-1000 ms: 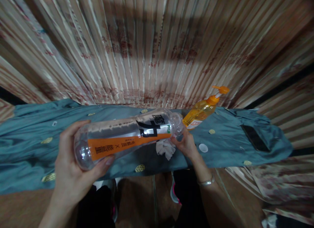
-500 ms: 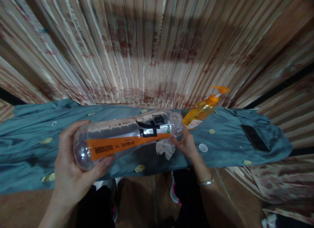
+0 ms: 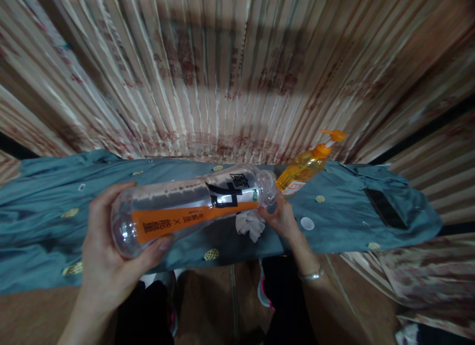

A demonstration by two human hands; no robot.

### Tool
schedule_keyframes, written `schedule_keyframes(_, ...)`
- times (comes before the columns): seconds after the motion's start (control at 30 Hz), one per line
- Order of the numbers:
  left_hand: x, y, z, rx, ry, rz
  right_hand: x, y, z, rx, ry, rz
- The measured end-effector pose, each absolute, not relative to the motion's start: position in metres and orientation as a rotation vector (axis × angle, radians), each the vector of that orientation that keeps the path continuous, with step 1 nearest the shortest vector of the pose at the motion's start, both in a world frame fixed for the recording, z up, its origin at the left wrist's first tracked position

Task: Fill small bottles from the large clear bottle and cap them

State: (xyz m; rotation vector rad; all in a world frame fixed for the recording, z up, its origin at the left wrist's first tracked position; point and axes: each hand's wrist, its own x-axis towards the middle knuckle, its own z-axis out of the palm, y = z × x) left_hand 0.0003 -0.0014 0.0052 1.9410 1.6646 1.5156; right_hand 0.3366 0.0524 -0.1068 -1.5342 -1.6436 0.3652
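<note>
A large clear plastic drink bottle (image 3: 196, 201), with an orange band and black lettering on its label, is held sideways above the cloth. My left hand (image 3: 111, 246) wraps round its base, thumb along the near side. At the other end, my right hand (image 3: 282, 216) closes on the clear rounded neck; its far fingers are partly hidden, and whether a separate clear piece sits there I cannot tell. Just behind that hand stands a pump bottle (image 3: 302, 169) of orange liquid. Below the neck lies a crumpled white tissue (image 3: 251, 224). A small white disc (image 3: 307, 223) rests right of my wrist.
A teal cloth (image 3: 334, 231) with yellow patterns covers the narrow table. Toward its right end lies a black phone-like slab (image 3: 386, 208). Pleated, patterned curtains (image 3: 230, 77) hang close behind and at both sides. My legs and shoes are below the near edge.
</note>
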Motion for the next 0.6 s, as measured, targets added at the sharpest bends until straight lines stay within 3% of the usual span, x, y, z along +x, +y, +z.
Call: schedule_keyframes(0.6, 0.0000, -0.0026, 0.0059, 1.947, 1.677, 1.522, 0.3362, 0.0524, -0.1048, -1.530, -1.636, 0.386)
